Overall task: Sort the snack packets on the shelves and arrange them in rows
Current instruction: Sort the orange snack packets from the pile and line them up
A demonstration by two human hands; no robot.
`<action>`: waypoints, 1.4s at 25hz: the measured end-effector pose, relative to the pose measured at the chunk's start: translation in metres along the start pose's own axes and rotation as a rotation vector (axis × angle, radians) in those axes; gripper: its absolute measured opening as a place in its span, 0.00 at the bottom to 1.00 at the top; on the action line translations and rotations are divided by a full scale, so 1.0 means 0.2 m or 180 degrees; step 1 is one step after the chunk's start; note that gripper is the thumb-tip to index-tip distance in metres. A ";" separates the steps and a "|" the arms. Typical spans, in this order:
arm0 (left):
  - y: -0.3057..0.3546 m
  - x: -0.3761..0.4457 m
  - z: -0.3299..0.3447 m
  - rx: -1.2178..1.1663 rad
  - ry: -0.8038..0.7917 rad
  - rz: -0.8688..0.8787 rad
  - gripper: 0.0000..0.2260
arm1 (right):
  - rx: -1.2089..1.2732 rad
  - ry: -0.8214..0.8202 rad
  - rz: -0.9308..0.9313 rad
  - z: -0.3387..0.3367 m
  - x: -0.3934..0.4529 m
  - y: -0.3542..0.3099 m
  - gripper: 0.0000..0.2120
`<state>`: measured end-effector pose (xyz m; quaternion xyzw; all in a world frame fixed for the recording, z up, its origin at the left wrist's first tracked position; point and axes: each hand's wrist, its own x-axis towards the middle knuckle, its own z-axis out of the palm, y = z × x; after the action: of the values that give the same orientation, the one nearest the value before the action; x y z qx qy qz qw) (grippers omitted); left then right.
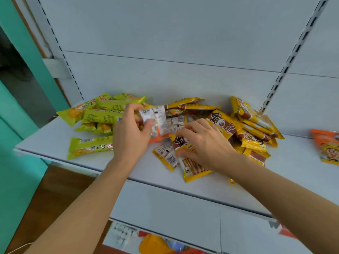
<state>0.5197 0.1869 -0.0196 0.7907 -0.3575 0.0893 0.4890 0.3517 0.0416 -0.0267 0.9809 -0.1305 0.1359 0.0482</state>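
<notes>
A heap of snack packets lies on the white shelf [55,136]. Several green packets [102,114] sit at the left, and one green packet [89,146] lies alone nearer the front edge. Yellow-and-brown wafer packets [253,125] pile up in the middle and right. My left hand [130,136] grips an orange-and-clear packet [157,120], lifted a little over the heap with its barcode side up. My right hand [203,143] rests with curled fingers on a yellow wafer packet [192,167] near the front; whether it grips that packet is unclear.
An orange packet with a cartoon face [328,145] lies alone at the far right of the shelf. Slotted uprights [286,70] stand against the white back panel. A lower shelf with more goods [156,242] shows below. A teal wall [16,162] borders the left.
</notes>
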 end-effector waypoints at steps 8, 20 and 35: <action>-0.07 0.02 -0.09 -0.0712 0.0071 0.0066 0.24 | 0.0196 0.0256 0.0626 0.01 0.09 -0.09 0.22; 0.13 -0.05 0.04 -0.2831 -0.0491 0.0092 0.09 | 0.3036 0.0877 0.1704 -0.23 -0.03 -0.05 0.14; 0.67 -0.46 0.49 -0.2785 -0.1491 -0.0637 0.07 | 0.4651 0.2360 0.2997 -0.35 -0.77 0.16 0.15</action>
<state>0.3449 0.1132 -0.0204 0.5409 -0.3840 -0.2959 0.6873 0.1811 0.0568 -0.0003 0.5090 -0.3720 0.4928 -0.5997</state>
